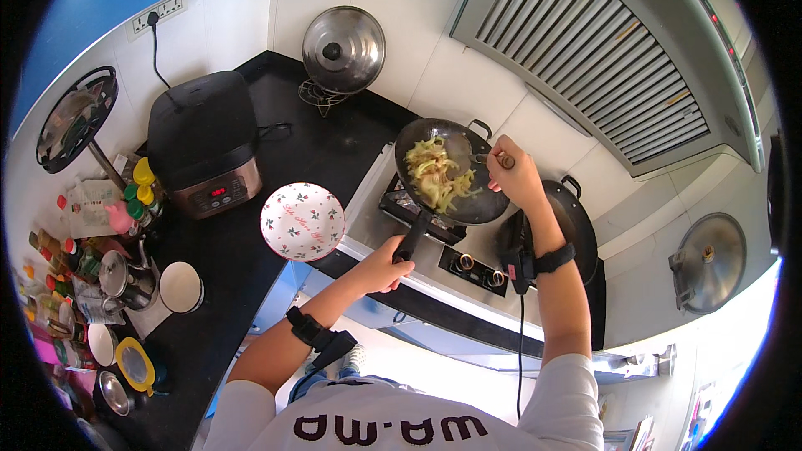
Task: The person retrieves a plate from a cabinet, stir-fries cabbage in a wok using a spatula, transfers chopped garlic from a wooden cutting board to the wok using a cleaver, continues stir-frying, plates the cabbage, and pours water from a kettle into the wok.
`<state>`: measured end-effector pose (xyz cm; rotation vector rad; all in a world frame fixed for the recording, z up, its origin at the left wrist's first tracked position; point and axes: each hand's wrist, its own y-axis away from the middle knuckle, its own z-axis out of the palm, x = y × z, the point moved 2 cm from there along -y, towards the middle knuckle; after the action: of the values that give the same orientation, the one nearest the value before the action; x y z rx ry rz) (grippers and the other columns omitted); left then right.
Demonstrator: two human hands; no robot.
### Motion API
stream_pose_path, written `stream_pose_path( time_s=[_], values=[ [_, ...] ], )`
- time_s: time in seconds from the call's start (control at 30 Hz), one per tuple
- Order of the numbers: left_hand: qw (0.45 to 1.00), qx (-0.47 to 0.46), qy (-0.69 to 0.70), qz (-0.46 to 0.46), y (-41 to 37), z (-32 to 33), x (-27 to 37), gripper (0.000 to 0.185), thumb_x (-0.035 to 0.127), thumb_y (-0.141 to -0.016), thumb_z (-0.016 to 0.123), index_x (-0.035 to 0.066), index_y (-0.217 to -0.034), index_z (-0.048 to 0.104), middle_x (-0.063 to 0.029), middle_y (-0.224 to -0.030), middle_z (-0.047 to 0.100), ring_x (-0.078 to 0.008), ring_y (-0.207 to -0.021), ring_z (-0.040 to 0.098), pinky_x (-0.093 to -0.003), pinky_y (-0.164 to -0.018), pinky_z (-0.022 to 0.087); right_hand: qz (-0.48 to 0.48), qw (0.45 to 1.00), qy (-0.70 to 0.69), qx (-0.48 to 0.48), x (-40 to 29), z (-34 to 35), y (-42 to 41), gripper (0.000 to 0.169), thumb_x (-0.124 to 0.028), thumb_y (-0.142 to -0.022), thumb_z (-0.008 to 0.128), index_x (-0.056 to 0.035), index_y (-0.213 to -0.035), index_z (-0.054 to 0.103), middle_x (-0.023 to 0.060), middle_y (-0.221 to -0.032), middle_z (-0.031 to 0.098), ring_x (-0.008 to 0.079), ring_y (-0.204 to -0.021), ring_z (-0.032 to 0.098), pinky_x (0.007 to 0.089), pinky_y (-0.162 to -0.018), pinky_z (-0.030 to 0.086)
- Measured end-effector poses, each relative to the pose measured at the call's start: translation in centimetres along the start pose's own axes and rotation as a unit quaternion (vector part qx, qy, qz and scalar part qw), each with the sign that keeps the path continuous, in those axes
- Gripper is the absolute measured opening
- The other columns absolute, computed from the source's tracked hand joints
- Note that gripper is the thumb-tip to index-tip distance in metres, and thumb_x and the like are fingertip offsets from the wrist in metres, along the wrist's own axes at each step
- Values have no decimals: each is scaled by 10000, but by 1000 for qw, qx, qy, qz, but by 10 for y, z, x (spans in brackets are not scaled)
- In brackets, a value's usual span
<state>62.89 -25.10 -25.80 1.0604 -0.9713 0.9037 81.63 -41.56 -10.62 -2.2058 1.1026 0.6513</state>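
My left hand [379, 266] is wrapped around the black handle [413, 239] of a dark wok [489, 205]. The wok sits over the left burner and looks tilted. Inside it is a heap of pale green-yellow cut vegetables [437, 178], slightly blurred. In my right hand [517, 172] is a cooking spatula [480, 158], gripped by its wooden end above the wok's right side. The spatula's metal blade reaches in beside the vegetables. A white plate [303, 222] with a floral pattern and red writing stands on the black counter, left of the stove.
A second wok [573, 225] rests on the right burner, partly behind my right forearm. Left are a rice cooker [203, 138], a white bowl [181, 287] and crowded seasoning bottles [75, 257]. A metal lid [344, 50] leans on the wall. A range hood [595, 56] overhangs the stove.
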Motion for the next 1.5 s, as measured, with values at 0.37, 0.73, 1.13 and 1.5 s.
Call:
stream_pose_path(
  time_s=[0.37, 0.73, 1.13, 1.5],
  values=[
    [1000, 6, 4, -8, 0, 3, 1, 629, 163, -889, 557, 76, -1397, 196, -41, -807, 522, -75, -549, 451, -214, -417, 347, 214, 952, -139, 169, 113, -17, -5, 138, -148, -826, 500, -16, -816, 461, 130, -564, 564, 210, -397, 554, 317, -397, 467],
    [1000, 18, 19, -7, 3, 0, 2, 630, 162, -880, 573, 64, -1388, 213, -49, -801, 523, -71, -535, 446, -204, -396, 338, 92, 951, -288, 64, 71, -12, 33, 85, -88, -873, 538, -10, -905, 532, 96, -689, 593, 174, -552, 609, 273, -489, 509],
    [1000, 3, 18, -5, 0, -2, 1, 592, 164, -885, 562, 81, -1370, 232, -39, -788, 512, -73, -542, 449, -212, -409, 340, 229, 962, -148, 19, 74, -55, 25, 122, -121, -808, 486, -3, -795, 510, 129, -513, 538, 208, -357, 524, 300, -310, 431],
    [1000, 20, 16, -14, 3, 0, 3, 610, 145, -885, 557, 76, -1389, 219, -47, -804, 523, -77, -540, 441, -219, -413, 331, 198, 862, -399, 241, 102, 35, 17, 71, -121, -821, 513, -79, -827, 455, 112, -597, 576, 196, -458, 584, 292, -410, 496]
  ],
)
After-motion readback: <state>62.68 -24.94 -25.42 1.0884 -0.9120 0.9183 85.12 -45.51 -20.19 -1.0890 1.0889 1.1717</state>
